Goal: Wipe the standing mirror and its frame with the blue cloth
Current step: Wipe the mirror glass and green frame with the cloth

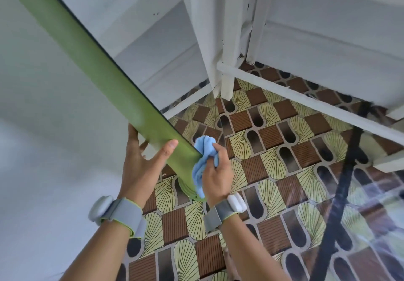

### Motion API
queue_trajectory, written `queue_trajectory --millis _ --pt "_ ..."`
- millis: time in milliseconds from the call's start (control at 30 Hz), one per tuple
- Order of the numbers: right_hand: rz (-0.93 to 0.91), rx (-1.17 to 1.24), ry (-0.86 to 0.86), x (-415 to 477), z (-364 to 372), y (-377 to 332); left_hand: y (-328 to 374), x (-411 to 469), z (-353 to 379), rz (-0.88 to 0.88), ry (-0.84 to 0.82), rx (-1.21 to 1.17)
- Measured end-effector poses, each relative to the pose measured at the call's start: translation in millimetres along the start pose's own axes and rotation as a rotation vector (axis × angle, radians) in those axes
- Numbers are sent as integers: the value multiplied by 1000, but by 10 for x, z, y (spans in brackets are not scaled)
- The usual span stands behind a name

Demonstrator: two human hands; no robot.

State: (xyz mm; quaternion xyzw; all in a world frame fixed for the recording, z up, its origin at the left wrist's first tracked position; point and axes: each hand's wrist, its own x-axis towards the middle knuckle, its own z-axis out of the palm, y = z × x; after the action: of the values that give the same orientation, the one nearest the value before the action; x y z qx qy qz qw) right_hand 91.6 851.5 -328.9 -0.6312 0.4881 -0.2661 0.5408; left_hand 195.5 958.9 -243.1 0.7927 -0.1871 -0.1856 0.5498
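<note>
The standing mirror's green frame [91, 62] runs diagonally from the upper left down to the floor at the centre, seen edge-on. Its glass [153, 40] faces right and reflects white furniture. My left hand [142, 162] grips the lower frame, thumb across its green face and fingers behind it. My right hand [216, 171] holds the bunched blue cloth [202, 162] and presses it against the frame's bottom corner, just above the floor. The frame's foot is partly hidden by the cloth.
A white wall [43, 149] fills the left side. White wooden furniture [306, 51] with legs and rails stands to the right on a patterned brown and yellow floor [262, 171]. A dark strap or cable [341, 189] crosses the floor at the right.
</note>
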Motion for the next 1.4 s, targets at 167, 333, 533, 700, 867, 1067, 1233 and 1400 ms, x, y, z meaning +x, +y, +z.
queue_trajectory --millis 167,333,533,700,867,1067,1233,1400 --pt "-184 207 -48 -369 -92 -1217 344 -102 -203 -30 16 -122" --pt "-383 316 -120 -516 -182 -2363 1042 -49 -458 11 118 -270" --pt "-624 383 -180 -541 -204 -3538 2195 123 -938 169 158 -364" --pt "-570 234 -187 -41 -128 -3233 2730 266 -1152 240 230 -459" --pt "-68 -221 -282 532 -243 -1906 2680 275 -1111 266 188 -393" --pt "152 -325 -298 530 -365 -1787 2160 353 -842 101 206 -463" --pt "-302 83 -207 388 -321 -2954 1524 710 -582 -126 93 -447" --pt "-505 -99 -215 697 -111 -2485 1308 943 49 181 -249 -406"
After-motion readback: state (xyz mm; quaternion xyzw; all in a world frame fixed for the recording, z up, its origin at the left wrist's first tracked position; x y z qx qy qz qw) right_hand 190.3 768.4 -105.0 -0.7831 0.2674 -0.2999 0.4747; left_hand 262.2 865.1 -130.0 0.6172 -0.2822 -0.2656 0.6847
